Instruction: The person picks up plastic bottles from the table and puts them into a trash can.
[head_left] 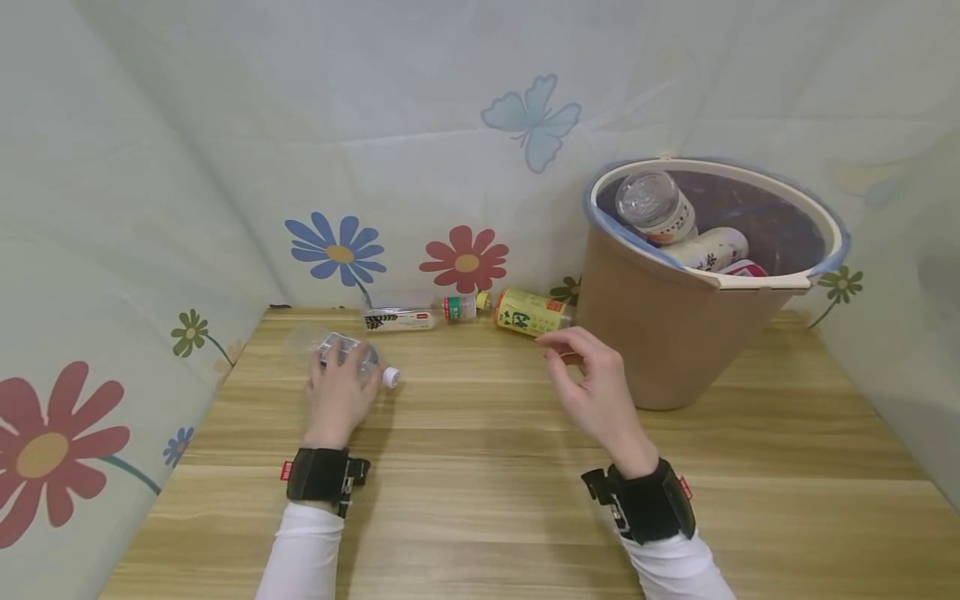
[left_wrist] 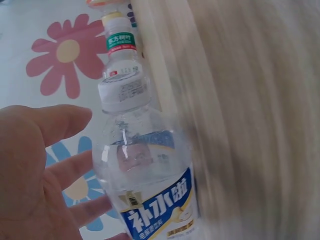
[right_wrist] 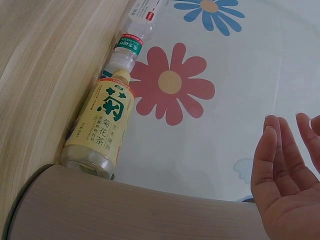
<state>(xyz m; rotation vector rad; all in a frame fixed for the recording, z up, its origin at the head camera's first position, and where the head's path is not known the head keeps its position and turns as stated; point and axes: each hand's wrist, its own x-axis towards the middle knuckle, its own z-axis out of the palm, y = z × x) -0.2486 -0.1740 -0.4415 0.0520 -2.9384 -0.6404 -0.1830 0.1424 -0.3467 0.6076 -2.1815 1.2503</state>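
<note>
One clear bottle [left_wrist: 147, 167] lies on the counter [head_left: 465, 475] beneath the left hand [head_left: 339, 393].
That hand spreads loosely over it, not gripping; the right hand [head_left: 592, 385], empty, fingers bent, hangs near the bin [head_left: 645, 342].

This looks like a curtained indoor booth, shown by flower-printed hangings [head_left: 420, 175] around 3 sides of a wood-grain table [head_left: 465, 450].

Left hand [head_left: 339, 392] is back-side up, fingers spread pretty wide. Right hand [head_left: 596, 392] is way looser, fingers softly bent, thumb tip hanging near the index tip. Both arms reach forward in white sleeves [head_left: 302, 550], black straps [head_left: 318, 475] round the wrists.
</note>
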